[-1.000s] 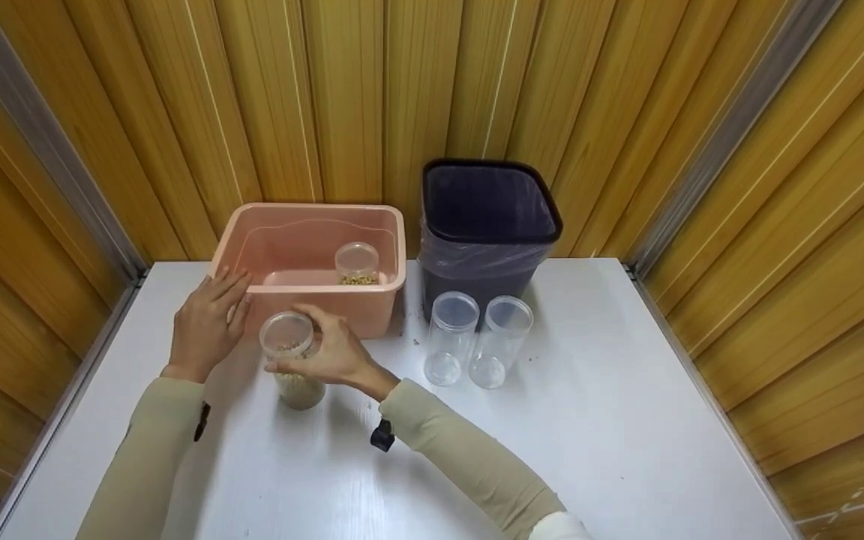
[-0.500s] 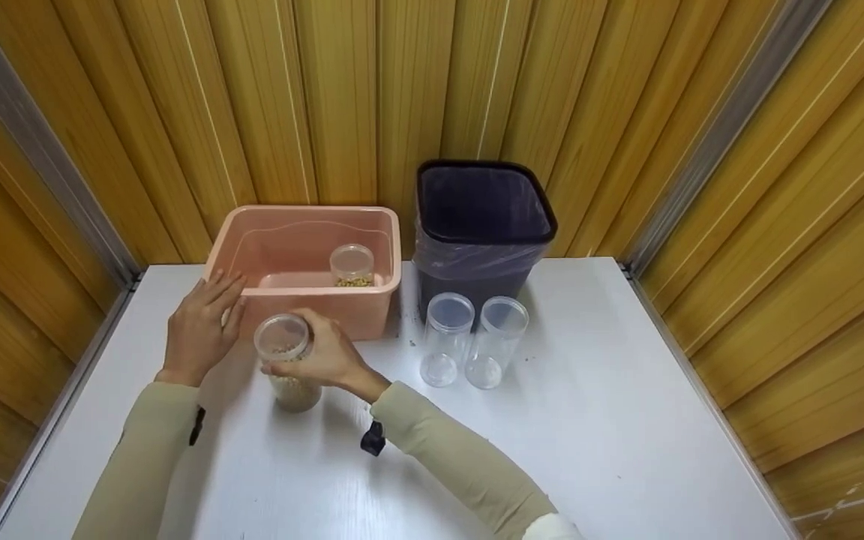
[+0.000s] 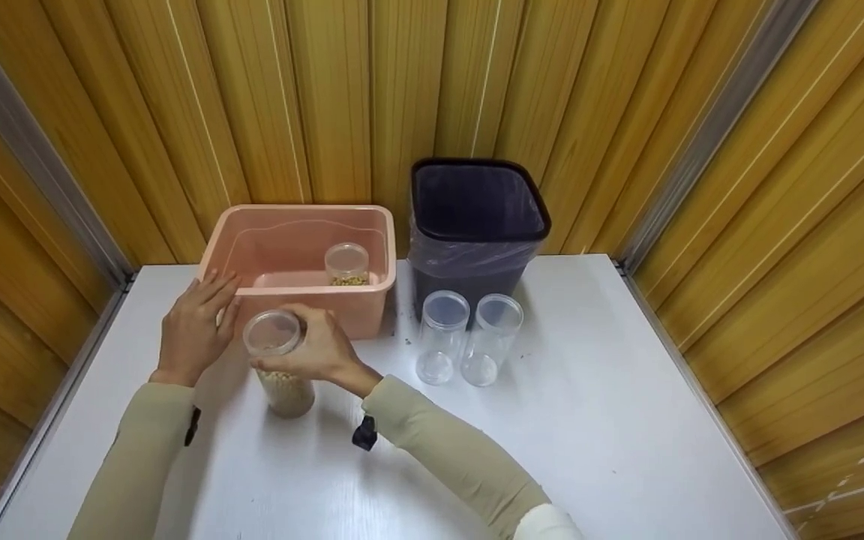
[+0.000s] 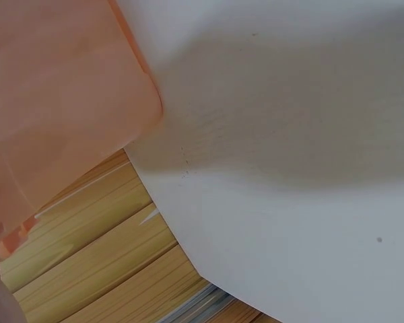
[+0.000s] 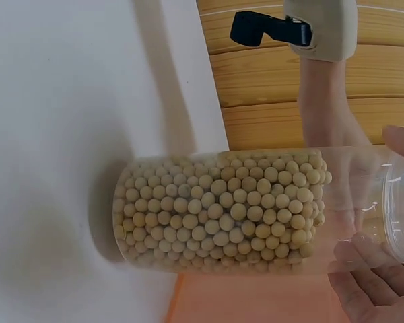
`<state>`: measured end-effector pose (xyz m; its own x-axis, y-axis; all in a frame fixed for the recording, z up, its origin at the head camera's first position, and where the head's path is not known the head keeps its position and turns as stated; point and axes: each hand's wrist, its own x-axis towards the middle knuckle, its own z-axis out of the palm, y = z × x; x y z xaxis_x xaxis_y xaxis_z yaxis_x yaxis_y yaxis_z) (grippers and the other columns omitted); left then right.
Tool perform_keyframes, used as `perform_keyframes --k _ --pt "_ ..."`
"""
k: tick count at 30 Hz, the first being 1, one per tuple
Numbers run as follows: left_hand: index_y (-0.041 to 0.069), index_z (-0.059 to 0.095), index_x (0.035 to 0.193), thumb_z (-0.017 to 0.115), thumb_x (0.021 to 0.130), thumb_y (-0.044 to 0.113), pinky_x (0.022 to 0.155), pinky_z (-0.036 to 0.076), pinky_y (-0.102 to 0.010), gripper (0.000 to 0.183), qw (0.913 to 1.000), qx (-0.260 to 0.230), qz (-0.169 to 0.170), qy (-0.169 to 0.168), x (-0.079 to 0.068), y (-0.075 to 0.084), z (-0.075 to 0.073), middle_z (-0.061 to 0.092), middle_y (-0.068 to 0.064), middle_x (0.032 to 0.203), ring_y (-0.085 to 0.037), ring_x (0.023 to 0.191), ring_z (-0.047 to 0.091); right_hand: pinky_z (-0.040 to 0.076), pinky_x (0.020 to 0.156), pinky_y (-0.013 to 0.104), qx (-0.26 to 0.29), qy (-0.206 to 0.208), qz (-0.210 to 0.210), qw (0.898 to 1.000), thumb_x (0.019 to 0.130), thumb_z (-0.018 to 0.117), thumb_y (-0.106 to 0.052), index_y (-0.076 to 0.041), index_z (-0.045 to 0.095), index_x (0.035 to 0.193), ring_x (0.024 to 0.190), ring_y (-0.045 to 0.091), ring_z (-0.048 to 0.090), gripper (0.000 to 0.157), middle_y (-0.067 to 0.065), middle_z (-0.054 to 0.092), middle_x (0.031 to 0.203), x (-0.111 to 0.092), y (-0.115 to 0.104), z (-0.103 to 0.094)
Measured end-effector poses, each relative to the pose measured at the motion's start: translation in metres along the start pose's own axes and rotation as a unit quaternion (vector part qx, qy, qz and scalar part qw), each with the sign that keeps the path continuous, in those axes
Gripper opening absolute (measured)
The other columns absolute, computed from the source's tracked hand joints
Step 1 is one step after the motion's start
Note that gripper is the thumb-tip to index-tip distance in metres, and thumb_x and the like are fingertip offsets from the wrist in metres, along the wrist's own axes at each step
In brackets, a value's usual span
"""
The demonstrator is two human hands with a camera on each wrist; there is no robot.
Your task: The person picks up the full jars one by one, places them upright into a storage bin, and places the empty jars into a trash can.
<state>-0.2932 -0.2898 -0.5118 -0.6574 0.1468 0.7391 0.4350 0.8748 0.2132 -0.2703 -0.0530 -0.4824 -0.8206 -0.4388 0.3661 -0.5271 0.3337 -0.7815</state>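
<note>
My right hand [image 3: 312, 346] grips a clear plastic jar [image 3: 287, 394] near its top, thumb and fingers on opposite sides. In the right wrist view the jar is a little over half full of round beige soybeans [image 5: 222, 215], and its clear lid [image 5: 400, 214] is on. The jar is held in front of the pink basin [image 3: 312, 311]. My left hand [image 3: 196, 322] rests on the basin's front left corner, fingers extended over the rim. Only a sliver of that hand shows in the left wrist view, beside the basin wall [image 4: 60, 101].
Inside the basin stands another clear jar [image 3: 346, 261] with yellowish beans low in it. To the right are two empty clear jars [image 3: 441, 337], upright side by side. Behind them is a dark bin [image 3: 477, 266] with a plastic liner. Wood-patterned panels enclose the white table [image 3: 589, 420].
The head view has shifted slightly, moving everything a little left. The jar has come slightly left and nearer to me. Both hands keep their places on jar and basin.
</note>
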Motion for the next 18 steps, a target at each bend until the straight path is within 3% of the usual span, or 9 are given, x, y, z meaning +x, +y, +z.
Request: perform_keyframes --k 6,18 --pt "0.003 0.070 0.139 0.072 0.100 0.009 0.117 0.044 -0.064 0.040 1.0000 0.000 -0.003 0.000 -0.002 0.000 0.000 0.070 -0.019 0.140 -0.045 0.134 0.063 0.056 0.083 0.012 0.006 -0.001 -0.035 0.999 0.071 0.100 -0.037 -0.013 0.075 0.126 0.099 0.014 0.077 0.066 0.005 0.081 0.111 0.006 -0.007 -0.010" --pt "0.002 0.069 0.140 0.071 0.102 0.012 0.118 0.044 -0.063 0.039 0.9999 -0.005 -0.009 -0.002 -0.001 0.001 0.001 0.070 -0.020 0.140 -0.043 0.136 0.062 0.058 0.084 0.016 0.023 0.001 -0.072 0.997 0.071 0.101 -0.033 -0.011 0.074 0.130 0.101 0.016 0.077 0.068 0.006 0.081 0.113 0.022 -0.028 -0.036"
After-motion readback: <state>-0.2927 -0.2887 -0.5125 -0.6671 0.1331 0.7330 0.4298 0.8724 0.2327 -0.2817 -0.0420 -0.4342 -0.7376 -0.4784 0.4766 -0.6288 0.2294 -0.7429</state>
